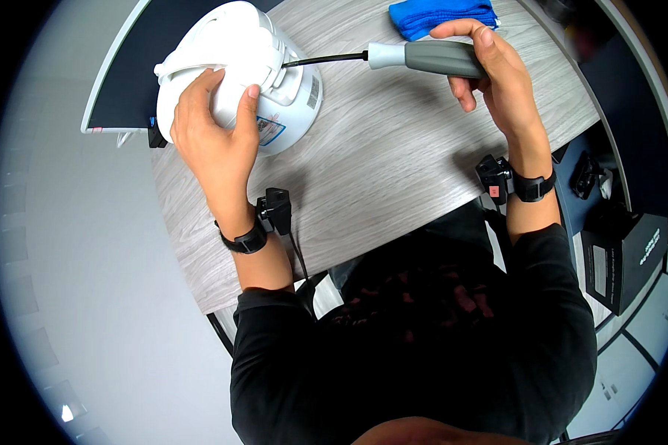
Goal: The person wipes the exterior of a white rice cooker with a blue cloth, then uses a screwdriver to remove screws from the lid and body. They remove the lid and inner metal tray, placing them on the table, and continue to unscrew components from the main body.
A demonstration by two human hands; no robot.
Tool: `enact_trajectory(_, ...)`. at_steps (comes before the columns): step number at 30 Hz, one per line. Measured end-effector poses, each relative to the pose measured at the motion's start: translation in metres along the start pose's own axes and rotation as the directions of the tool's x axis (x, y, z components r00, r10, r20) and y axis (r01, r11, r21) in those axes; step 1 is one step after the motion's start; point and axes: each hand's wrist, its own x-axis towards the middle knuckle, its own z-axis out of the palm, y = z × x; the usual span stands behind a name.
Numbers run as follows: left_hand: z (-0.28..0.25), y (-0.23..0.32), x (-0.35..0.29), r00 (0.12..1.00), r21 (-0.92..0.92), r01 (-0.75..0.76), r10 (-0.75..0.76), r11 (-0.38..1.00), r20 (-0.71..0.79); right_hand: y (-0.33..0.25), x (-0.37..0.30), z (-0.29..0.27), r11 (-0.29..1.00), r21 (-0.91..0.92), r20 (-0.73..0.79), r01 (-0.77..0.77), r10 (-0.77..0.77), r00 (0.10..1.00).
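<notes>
A white, rounded appliance (234,41), perhaps a rice cooker, sits at the far left of the desk. My left hand (214,141) lies against it, thumb and fingers spread over its near side. A screwdriver (441,57) with a grey handle and a long dark shaft reaches across from the right. Its tip meets the appliance's right side, near a raised white part; the exact contact spot is too small to make out. My right hand (506,89) holds the end of the handle loosely, with some fingers lifted off it.
A folded blue cloth (445,16) lies at the desk's far edge, beyond the screwdriver. The wood-grain desk (393,156) has dark partitions at left and right. A black box (623,259) stands at the lower right. Both wrists wear black straps with small devices; a cable hangs from the left one.
</notes>
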Motion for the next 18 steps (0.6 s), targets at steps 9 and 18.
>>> enact_trajectory(9, 0.003, -0.004, -0.003, 1.0, 0.025, -0.018, 0.018, 1.0, -0.015, 0.002, 0.0, -0.002, 0.981, -0.11, 0.032, 0.158, -0.156, 0.987)
enact_trajectory(18, 0.004, -0.005, -0.003, 0.999, 0.062, -0.032, 0.033, 0.998, -0.009, 0.007, -0.002, 0.001, 0.99, 0.008, -0.002, 0.138, -0.138, 0.99)
